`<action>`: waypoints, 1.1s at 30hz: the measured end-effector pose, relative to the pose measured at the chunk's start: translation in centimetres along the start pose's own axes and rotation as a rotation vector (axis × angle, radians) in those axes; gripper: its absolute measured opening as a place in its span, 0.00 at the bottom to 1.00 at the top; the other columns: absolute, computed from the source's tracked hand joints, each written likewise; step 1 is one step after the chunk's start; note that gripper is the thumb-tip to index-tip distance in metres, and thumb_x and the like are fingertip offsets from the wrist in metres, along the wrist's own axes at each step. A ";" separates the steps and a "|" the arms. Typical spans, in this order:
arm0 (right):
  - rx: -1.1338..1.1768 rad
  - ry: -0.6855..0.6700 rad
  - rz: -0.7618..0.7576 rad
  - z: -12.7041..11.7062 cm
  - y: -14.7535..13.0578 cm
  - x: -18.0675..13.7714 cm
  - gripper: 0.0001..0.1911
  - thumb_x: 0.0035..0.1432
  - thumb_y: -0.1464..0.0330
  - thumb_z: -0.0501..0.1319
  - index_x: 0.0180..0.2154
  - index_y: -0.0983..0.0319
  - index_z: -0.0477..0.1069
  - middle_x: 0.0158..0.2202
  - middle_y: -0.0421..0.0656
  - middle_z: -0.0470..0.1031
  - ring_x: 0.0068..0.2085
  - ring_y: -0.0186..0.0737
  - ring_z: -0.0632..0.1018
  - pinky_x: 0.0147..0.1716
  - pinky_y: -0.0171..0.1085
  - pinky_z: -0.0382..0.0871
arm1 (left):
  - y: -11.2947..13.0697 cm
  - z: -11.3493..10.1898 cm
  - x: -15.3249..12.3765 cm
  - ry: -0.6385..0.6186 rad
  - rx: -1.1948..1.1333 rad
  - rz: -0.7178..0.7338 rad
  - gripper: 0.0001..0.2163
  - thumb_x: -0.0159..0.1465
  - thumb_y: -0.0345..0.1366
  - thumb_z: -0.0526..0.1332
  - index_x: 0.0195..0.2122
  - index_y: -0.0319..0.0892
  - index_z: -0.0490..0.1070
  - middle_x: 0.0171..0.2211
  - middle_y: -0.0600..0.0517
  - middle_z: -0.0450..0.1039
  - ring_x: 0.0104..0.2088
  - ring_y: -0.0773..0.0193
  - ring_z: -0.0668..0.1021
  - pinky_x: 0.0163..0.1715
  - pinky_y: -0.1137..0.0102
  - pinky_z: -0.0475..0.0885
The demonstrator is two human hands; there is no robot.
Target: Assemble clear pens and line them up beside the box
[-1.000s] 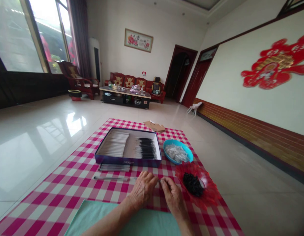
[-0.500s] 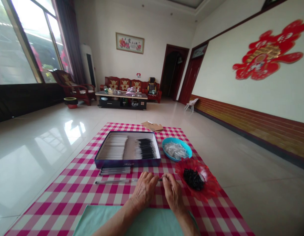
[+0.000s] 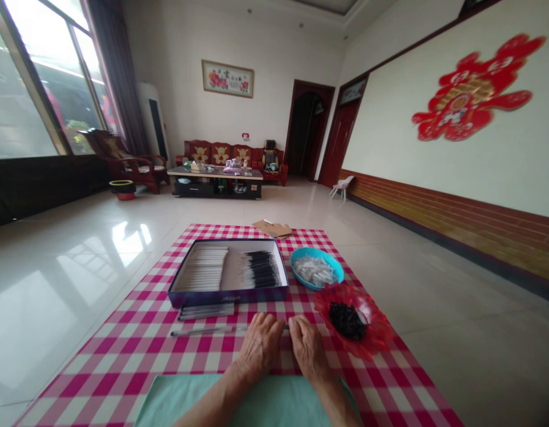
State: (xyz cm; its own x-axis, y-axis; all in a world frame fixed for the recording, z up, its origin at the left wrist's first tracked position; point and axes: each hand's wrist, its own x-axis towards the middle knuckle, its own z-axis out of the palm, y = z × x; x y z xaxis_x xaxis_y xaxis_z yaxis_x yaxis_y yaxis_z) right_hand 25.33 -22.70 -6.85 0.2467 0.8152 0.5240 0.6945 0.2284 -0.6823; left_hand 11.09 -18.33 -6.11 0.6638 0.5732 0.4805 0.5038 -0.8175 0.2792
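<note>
On the tiled floor [image 3: 79, 237] lies a pink-checked cloth [image 3: 101, 379].

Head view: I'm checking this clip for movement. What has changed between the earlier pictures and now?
Mostly the view: the head camera has levelled out, so the room no longer slopes. The left hand and right hand remain at the end of the clear pen, with no visible grasp or release. The open box, blue bowl and red dish stayed put on the checked cloth.
</note>
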 end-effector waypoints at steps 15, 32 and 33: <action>0.105 -0.007 0.030 -0.6 -0.4 0.0 0.14 0.63 0.65 0.50 0.28 0.60 0.68 0.28 0.43 0.73 0.31 0.40 0.75 0.33 0.35 0.67 | 0.1 0.0 0.0 0.020 0.029 0.007 0.10 0.66 0.27 0.48 0.38 0.42 0.68 0.31 0.49 0.67 0.33 0.59 0.67 0.37 0.65 0.62; 0.136 0.012 0.040 -0.6 -0.4 0.0 0.15 0.62 0.63 0.52 0.28 0.61 0.71 0.29 0.45 0.75 0.32 0.42 0.77 0.35 0.35 0.71 | 0.2 0.3 0.0 0.003 0.059 0.004 0.07 0.63 0.27 0.53 0.39 0.43 0.68 0.32 0.50 0.68 0.34 0.58 0.67 0.37 0.64 0.61; 0.133 0.015 0.047 -0.5 -0.4 0.1 0.16 0.63 0.63 0.51 0.27 0.61 0.71 0.28 0.45 0.75 0.31 0.42 0.77 0.34 0.35 0.70 | 0.2 0.3 0.0 0.005 0.061 0.006 0.08 0.63 0.27 0.53 0.39 0.43 0.68 0.32 0.50 0.68 0.34 0.58 0.67 0.37 0.64 0.61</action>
State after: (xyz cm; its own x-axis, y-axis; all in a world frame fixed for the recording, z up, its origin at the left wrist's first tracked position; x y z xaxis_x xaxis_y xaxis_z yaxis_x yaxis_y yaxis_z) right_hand 25.46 -22.99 -6.30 0.2877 0.8191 0.4964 0.5864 0.2591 -0.7674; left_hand 11.34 -18.44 -6.34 0.6640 0.5679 0.4864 0.5327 -0.8158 0.2253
